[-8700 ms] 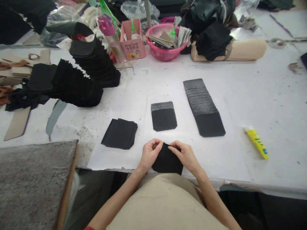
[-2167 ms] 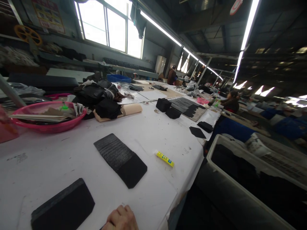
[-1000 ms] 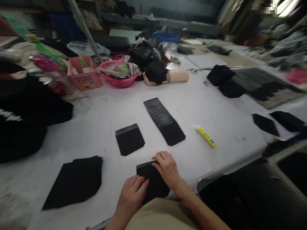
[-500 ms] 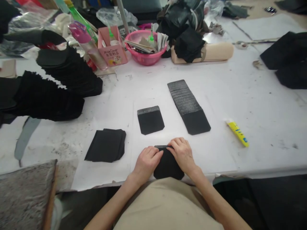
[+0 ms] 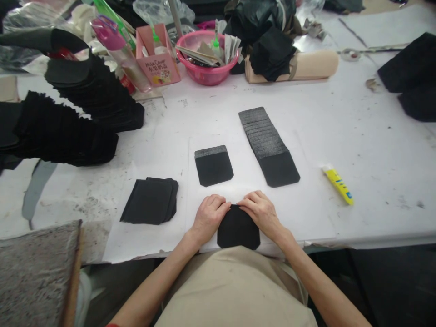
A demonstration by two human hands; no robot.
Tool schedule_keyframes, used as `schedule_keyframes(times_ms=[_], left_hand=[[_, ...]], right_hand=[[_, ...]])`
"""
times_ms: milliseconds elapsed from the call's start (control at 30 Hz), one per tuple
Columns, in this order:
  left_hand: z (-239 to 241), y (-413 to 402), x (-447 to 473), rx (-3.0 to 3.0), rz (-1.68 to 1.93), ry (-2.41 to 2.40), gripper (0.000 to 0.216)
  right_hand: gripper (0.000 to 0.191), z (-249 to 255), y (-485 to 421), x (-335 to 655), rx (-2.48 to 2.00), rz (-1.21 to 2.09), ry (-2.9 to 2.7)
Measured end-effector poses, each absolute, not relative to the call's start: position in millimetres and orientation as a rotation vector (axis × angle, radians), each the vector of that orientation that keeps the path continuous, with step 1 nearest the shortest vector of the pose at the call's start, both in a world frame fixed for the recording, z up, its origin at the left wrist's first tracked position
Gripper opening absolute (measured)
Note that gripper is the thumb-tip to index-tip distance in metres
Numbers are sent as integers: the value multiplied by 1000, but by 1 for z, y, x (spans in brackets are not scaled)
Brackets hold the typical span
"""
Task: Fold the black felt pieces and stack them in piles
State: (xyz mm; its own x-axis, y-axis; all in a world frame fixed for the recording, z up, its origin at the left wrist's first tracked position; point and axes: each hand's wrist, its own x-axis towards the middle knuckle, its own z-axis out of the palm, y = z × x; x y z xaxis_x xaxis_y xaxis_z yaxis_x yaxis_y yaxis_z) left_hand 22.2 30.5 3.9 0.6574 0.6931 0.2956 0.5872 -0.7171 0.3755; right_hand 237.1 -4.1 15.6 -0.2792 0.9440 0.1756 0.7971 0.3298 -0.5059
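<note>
The person's left hand (image 5: pixel 209 215) and right hand (image 5: pixel 262 213) met over a black cut piece (image 5: pixel 238 232) lying flat at the near edge of the white worktop (image 5: pixel 374 136), just in front of the body. Both hands were half closed, fingers bent, and the tips nipped the piece's upper edge from either side. The palms stayed off the rest of it.

Beyond the hands lay a small stack of black pieces with a grey strip along the top (image 5: pixel 214 165). To its right a long row of the same pieces was fanned out in overlapping steps (image 5: pixel 269 147), and a yellow glue tube (image 5: pixel 338 185) lay well to the right. A loose pile of plain black pieces (image 5: pixel 150 200) sat to the left.

Work on that top edge probably goes best with both hands level and pressure spread evenly outward from the middle. The piece should stay flat on the worktop, so the edge comes out straight, without puckers.
</note>
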Motion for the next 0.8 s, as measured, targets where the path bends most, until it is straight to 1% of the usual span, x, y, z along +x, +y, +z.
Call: schedule_keyframes(times_ms=[267, 500, 633, 800], left_hand=[[2, 30, 21, 2747, 703, 984, 17], [1, 34, 18, 2817, 666, 857, 18], [2, 36, 15, 2848, 635, 785, 20], [4, 37, 14, 2896, 590, 731, 20]], right_hand=[[26, 5, -16, 241, -1466, 361, -2172], [32, 6, -17, 246, -1430, 407, -2233], [32, 8, -15, 249, -1441, 463, -2258], [30, 8, -15, 248, -1414, 418, -2278]])
